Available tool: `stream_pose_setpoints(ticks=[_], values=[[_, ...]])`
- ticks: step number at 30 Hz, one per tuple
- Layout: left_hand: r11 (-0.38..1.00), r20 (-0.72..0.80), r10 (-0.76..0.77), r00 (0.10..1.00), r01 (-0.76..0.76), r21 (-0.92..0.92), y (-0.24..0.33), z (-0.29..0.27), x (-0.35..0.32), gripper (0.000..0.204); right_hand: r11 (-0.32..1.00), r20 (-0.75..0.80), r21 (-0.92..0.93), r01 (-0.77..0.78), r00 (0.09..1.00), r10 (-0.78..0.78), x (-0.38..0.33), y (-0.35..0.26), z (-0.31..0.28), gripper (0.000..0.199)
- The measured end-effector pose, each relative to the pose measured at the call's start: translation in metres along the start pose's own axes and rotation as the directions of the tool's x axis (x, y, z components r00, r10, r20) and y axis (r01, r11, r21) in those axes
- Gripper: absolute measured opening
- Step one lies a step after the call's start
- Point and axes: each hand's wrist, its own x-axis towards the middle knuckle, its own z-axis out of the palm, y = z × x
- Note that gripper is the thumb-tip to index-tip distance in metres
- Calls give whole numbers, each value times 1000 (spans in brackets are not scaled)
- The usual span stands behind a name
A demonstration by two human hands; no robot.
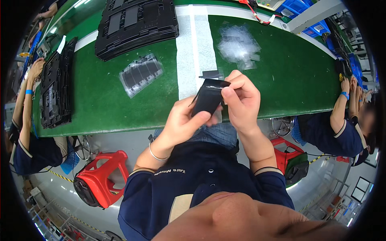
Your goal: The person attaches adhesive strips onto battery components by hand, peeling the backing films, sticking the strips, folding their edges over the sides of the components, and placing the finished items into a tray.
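Observation:
A glossy black flat rectangular piece point(208, 98) is held above the near edge of the green table. My left hand point(181, 122) is closed round its lower left part, thumb on top. My right hand point(244, 102) pinches its upper right corner between thumb and fingertips; whether a thin film is also caught there cannot be made out. Just beyond lies a small dark strip with clear edges point(211, 74), on a white cloth strip point(185, 52). To the left rests a batch of black pieces on clear film point(141, 75). Farther right is a loose pile of clear film sheets point(238, 44).
Stacked black trays point(138, 38) stand at the far left of the green table point(281, 76); more trays point(56, 90) are by a co-worker's hands at the left edge. Other people sit at the right. Red stools point(102, 174) flank me. A red cable point(257, 16) lies at the back.

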Motion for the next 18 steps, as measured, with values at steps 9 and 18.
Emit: stream_pose_setpoints(ticks=[9,18], values=[[974,24,7,1000,-12,225,1,-5,-4,18,958,145,-194,209,972,-183,6,10,-1,24],[970,60,-8,998,-7,243,7,-13,-2,19,919,301,-347,186,950,-79,14,-3,-6,40]])
